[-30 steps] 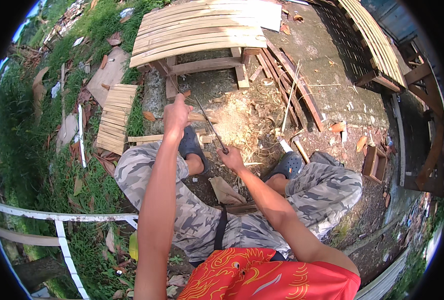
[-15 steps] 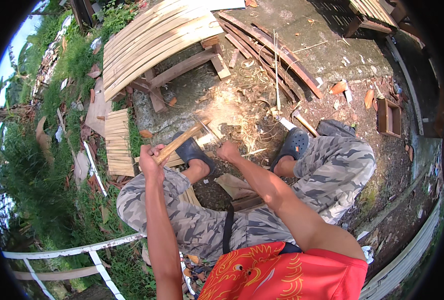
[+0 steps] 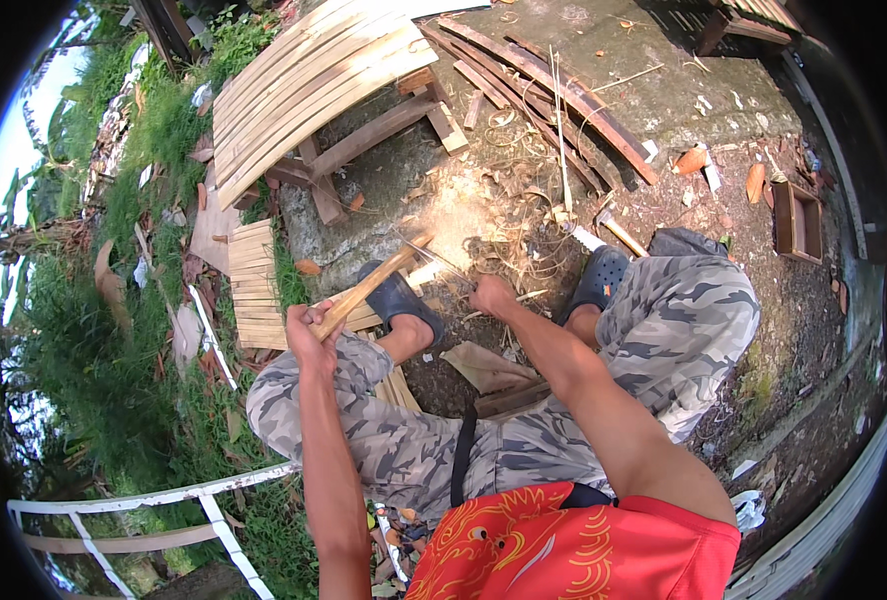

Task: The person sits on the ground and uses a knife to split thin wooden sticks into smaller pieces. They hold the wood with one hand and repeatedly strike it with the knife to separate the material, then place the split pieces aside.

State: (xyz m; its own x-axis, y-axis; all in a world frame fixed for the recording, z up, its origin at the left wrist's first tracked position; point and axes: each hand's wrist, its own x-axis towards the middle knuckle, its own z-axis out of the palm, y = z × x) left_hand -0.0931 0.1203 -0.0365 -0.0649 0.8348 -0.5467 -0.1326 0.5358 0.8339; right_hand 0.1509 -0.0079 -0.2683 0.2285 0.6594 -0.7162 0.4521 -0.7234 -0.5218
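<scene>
My left hand (image 3: pixel 313 335) is closed round the near end of a pale bamboo strip (image 3: pixel 372 286), which slants up and away to the right. My right hand (image 3: pixel 494 297) is closed on a knife, its handle hidden in the fist. The thin knife blade (image 3: pixel 438 259) points left and away, its tip close by the far end of the strip. Whether the blade touches the strip I cannot tell. Curled shavings (image 3: pixel 512 245) lie on the ground just past my right hand.
A slatted bench (image 3: pixel 324 95) stands ahead on the left, with brown planks (image 3: pixel 554 105) stacked beside it. A hammer (image 3: pixel 622 234) lies by my right shoe (image 3: pixel 600 278). A small wooden box (image 3: pixel 799 222) sits far right. A white metal frame (image 3: pixel 154 497) stands near left.
My right hand has moved right with the knife, and the blade lies at a flatter slant. My left hand still holds the bamboo strip. The whole view has shifted slightly.
</scene>
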